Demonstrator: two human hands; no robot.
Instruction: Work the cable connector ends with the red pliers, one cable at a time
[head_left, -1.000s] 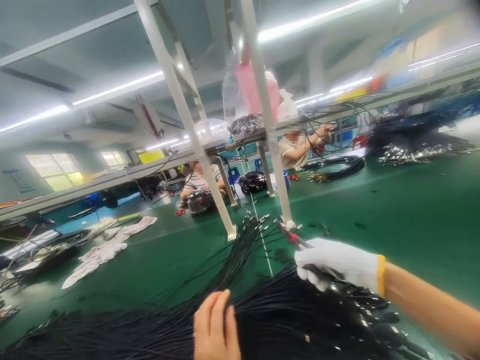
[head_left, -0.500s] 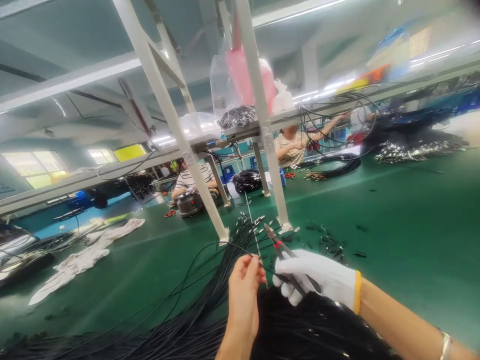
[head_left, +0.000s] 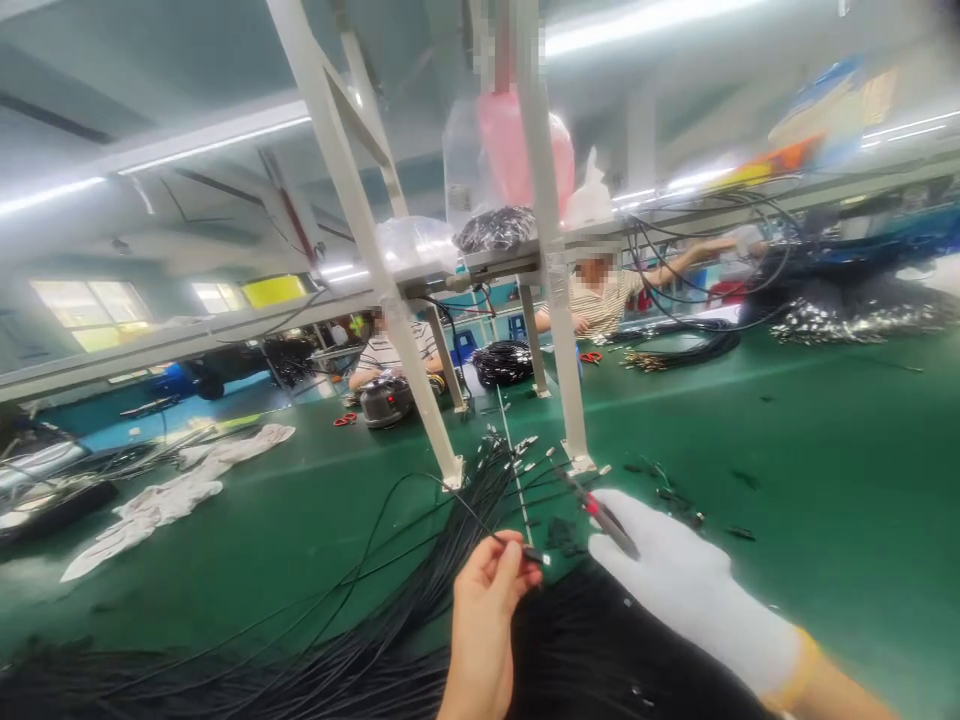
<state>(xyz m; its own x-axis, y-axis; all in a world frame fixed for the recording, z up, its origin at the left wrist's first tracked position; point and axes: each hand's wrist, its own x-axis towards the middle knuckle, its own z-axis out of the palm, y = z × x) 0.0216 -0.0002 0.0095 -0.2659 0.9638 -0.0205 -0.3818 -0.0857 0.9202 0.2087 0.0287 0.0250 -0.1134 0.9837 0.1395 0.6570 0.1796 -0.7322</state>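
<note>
My bare left hand [head_left: 484,610] pinches the end of a thin black cable [head_left: 442,495] that arcs up and away to the left over the green table. My right hand [head_left: 679,575], in a white glove, grips red-handled cutting pliers [head_left: 596,505] whose jaws point up-left, a little to the right of the cable end. A thick pile of black cables [head_left: 360,650] lies under and in front of both hands. Metal-tipped cable ends [head_left: 517,450] fan out just beyond the pliers.
White frame legs [head_left: 420,370] stand on the green table [head_left: 825,450] behind my hands, carrying a shelf with bags. Two other people work at the far side among cable bundles. White cloths [head_left: 172,490] lie at the left. Small black offcuts [head_left: 675,495] dot the table to the right.
My left hand rose from the cable pile holding one cable by its end. My gloved right hand, with the pliers, shifted slightly and now sits to the right of the cable end.
</note>
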